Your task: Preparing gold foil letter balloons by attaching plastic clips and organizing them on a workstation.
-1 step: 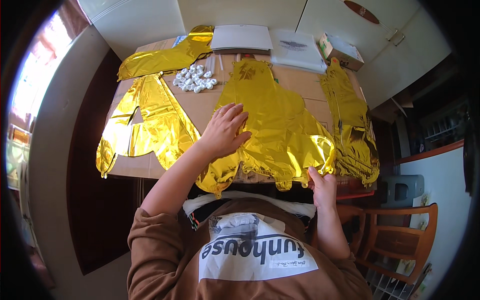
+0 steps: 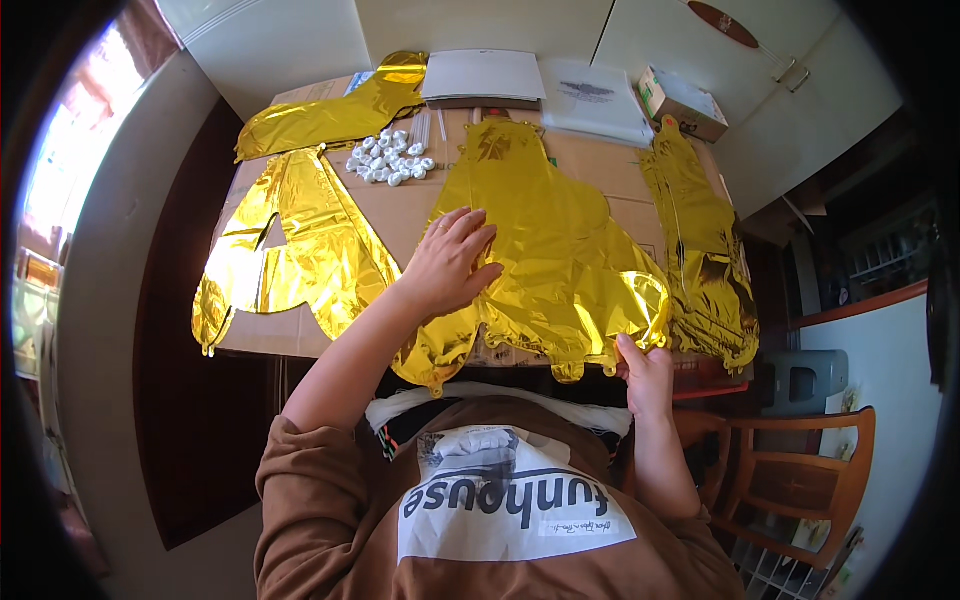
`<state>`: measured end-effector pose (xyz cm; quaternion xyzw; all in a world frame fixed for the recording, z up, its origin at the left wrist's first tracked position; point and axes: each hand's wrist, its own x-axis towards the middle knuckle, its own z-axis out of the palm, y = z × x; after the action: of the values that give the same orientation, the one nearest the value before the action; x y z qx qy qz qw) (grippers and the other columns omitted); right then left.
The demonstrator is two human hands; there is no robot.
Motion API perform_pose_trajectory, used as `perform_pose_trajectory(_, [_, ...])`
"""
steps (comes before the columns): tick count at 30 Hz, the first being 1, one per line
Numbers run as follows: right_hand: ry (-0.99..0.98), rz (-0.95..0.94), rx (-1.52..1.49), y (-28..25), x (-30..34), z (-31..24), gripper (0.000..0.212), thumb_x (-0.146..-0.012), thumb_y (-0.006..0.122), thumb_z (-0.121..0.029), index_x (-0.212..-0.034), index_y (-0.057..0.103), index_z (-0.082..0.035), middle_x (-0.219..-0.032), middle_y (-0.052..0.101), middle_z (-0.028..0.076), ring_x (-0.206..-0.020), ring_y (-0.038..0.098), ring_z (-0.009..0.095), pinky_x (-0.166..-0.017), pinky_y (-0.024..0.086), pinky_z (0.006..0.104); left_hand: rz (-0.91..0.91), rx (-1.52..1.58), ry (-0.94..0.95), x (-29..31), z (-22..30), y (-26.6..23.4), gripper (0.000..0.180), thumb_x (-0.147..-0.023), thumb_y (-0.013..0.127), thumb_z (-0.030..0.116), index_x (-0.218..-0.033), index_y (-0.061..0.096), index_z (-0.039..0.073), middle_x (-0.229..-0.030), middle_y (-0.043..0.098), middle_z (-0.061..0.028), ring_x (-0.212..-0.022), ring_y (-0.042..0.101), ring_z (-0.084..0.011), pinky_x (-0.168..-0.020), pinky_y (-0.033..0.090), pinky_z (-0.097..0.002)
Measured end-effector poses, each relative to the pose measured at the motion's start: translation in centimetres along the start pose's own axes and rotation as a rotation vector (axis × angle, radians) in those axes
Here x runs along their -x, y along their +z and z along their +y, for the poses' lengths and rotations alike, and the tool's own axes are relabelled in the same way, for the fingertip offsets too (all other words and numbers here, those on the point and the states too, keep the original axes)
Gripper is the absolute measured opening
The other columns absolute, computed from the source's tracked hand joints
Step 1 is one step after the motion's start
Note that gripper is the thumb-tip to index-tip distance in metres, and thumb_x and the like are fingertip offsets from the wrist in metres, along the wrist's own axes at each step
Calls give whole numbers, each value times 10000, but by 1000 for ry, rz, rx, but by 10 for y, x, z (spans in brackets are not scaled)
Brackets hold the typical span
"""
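Note:
A flat, uninflated gold foil balloon (image 2: pixel 550 230) is spread over the middle of the table, its lower tabs hanging over the near edge. My left hand (image 2: pixel 450 262) lies on its left part, fingers stretched out, holding nothing. At the balloon's lower right corner, my right hand (image 2: pixel 648 378) pinches the foil between thumb and fingers. Left of it rests an A-shaped gold foil balloon (image 2: pixel 330 265), also flat. A long, crinkled gold foil balloon (image 2: pixel 700 250) lies along the right side. One more gold foil balloon (image 2: pixel 340 118) sits at the far left.
Brown cardboard (image 2: pixel 400 210) covers the table. Behind the A-shaped balloon is a pile of small white pieces (image 2: pixel 385 160). A white flat box (image 2: pixel 483 75), a clear sheet (image 2: pixel 595 100) and a small carton (image 2: pixel 685 102) line the far edge. A wooden chair (image 2: pixel 800 485) stands at the right.

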<state>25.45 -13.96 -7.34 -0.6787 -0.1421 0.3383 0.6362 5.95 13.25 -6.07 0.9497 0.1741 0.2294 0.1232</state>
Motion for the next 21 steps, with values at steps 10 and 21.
perform_pose_trajectory(10, [-21, -16, 99, 0, -2, 0, 127, -885, 651, -136, -937, 647, -21, -775, 631, 2, -612, 577, 66, -505, 482, 221, 26, 44, -16, -1, 1, 1, 527, -823, 658, 308, -1240, 531, 12, -1301, 486, -185, -1235, 440, -370, -1032, 353, -458])
perform_pose_trajectory(21, [-6, -8, 60, -1, -2, 1, 149, -892, 643, -134, -967, 637, -5, -778, 649, 32, -588, 602, 93, -509, 500, 233, 6, -13, -5, 0, -2, 5, 534, -839, 637, 318, -1267, 514, 23, -1320, 484, -182, -1247, 433, -367, -1032, 350, -462])
